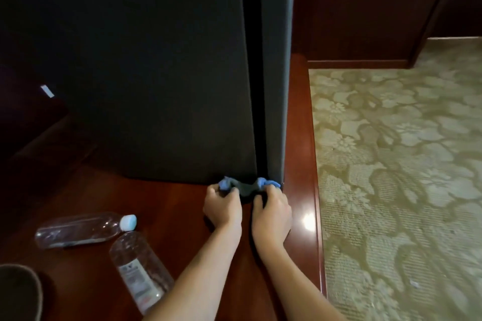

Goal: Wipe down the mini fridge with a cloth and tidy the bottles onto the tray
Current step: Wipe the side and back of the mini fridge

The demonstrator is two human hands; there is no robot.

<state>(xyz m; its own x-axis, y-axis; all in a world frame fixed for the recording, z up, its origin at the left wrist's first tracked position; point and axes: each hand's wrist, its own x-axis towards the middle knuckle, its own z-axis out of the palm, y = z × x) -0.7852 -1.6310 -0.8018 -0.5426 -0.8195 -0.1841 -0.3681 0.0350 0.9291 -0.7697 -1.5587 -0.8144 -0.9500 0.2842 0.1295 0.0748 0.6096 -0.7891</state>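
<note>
The black mini fridge (156, 73) stands on a dark red wooden counter (169, 211), its door seam facing me. At the foot of that seam lies a bunched blue and grey cloth (246, 186). My left hand (223, 207) grips its left end and my right hand (272, 210) grips its right end, both pressed against the fridge's bottom corner. Two clear plastic bottles lie on their sides to the left: one with a pale blue cap (80, 229), one with a label (139, 271), its cap end hidden.
A dark round object, perhaps the tray's edge (20, 292), shows at the bottom left corner. The counter's right edge (319, 190) drops to a floral carpet (399, 164). Dark wood panelling (365, 8) rises behind.
</note>
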